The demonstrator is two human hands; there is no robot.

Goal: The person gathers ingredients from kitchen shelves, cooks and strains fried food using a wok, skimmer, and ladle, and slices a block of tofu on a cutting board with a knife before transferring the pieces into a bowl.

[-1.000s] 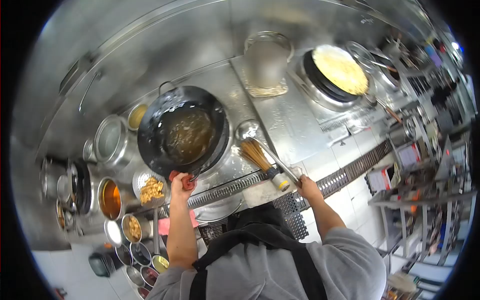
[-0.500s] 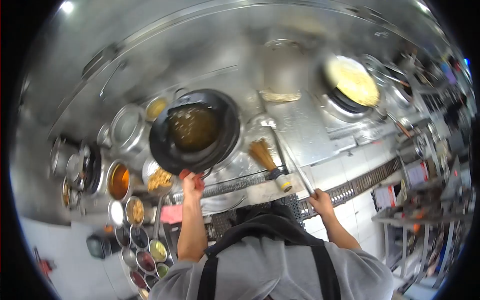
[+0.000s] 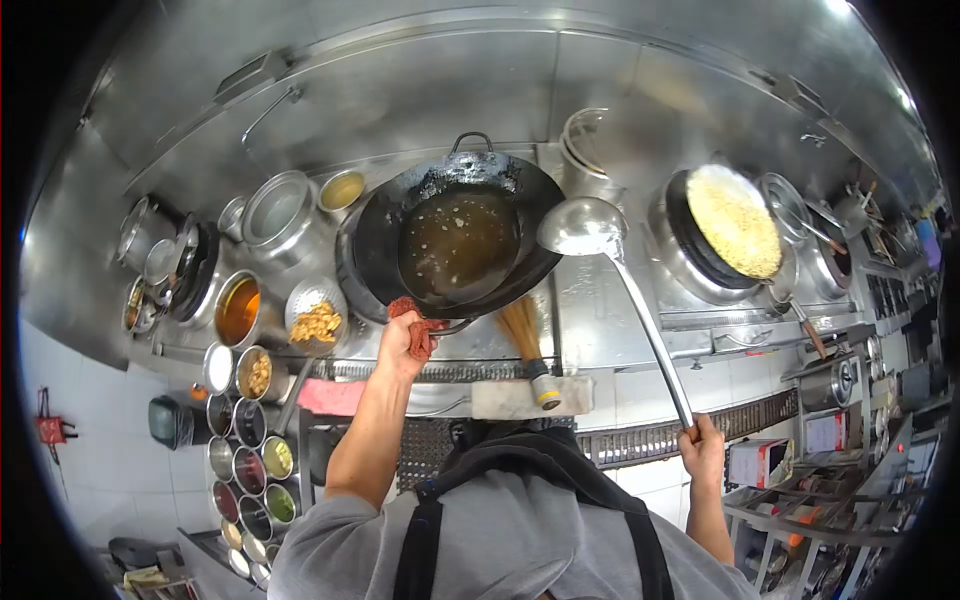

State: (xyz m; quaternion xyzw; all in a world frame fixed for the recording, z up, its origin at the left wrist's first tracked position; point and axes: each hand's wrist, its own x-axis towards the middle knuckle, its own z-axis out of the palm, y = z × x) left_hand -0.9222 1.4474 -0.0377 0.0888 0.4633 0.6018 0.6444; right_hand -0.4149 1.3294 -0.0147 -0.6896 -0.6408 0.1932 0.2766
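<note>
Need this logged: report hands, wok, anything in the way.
Left hand on wok handle, through red cloth. Right hand holding ladle. Wok holds brown liquid. Brush near wok's rim.

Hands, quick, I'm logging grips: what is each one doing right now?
Left hand: closed on a red cloth at the wok handle.
Right hand: closed, holding the ladle.

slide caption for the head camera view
Left hand holds a wok through a red cloth, right hand a ladle.

Grey shirt, black apron straps
</note>
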